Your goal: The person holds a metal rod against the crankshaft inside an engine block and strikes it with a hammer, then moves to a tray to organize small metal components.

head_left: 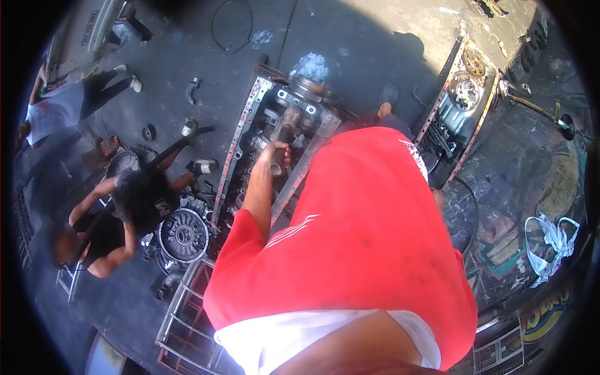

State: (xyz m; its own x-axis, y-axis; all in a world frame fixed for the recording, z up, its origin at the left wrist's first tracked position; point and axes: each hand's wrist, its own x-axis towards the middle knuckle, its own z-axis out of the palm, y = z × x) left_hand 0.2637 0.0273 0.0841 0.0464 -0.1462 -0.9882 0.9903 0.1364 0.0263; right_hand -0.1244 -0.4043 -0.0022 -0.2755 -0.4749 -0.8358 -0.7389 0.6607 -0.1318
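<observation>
My left hand (pixel 279 154) is closed around a thick, dark pipe-like bar (pixel 285 134), its lower end round and hollow-looking. The bar is over an opened engine block (pixel 237 153), whose long flanges are dotted with bolt holes. Metal caps (pixel 289 97) and a round toothed part (pixel 307 89) sit at the block's far end. Of my right hand (pixel 439 199), only a small part shows past the red shirt, beside the near end of a long metal pan (pixel 481 111); its fingers are hidden.
The pan holds a gear wheel (pixel 473 62) and several dark rods. A clutch-like disc assembly (pixel 183 234) lies left of the block. One person (pixel 137 197) bends there with a long dark bar (pixel 159 159); another person (pixel 62 112) is farther left. A metal rack (pixel 181 312) stands nearby.
</observation>
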